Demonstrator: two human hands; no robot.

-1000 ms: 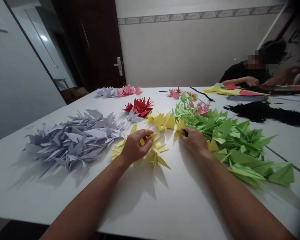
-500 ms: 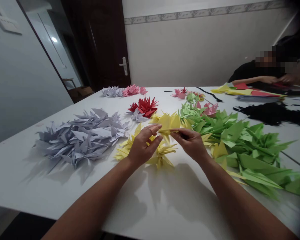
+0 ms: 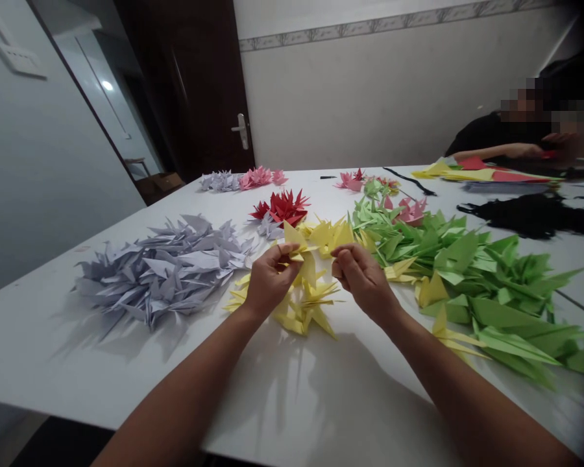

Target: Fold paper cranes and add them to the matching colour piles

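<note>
- Left hand (image 3: pixel 271 283): fingers and thumb closed on a yellow origami crane (image 3: pixel 299 250), pinching it, with its folded points sticking up and to the right above the grip
- Right hand (image 3: pixel 364 276): just beside the left hand, with a narrow gap between them; fingers curled in toward the thumb, and whether they pinch anything small cannot be told; not touching the crane, as far as this view shows
- Just below both grips: a loose heap of yellow cranes (image 3: pixel 304 312) on the white table (image 3: pixel 126 363)
- Just beyond the grips: more yellow cranes (image 3: pixel 328 237), then red cranes (image 3: pixel 282 207)
- Left of the left hand: a large heap of lavender cranes (image 3: pixel 165 272)
- Right of the right hand: a large heap of green cranes (image 3: pixel 462 275), with pink cranes (image 3: pixel 411 211) at its far end
- Well beyond the hands, at the far right: a co-worker's hand (image 3: pixel 520 151) over sheets of coloured paper (image 3: pixel 486 174), with black paper shreds (image 3: pixel 530 215) nearer
</note>
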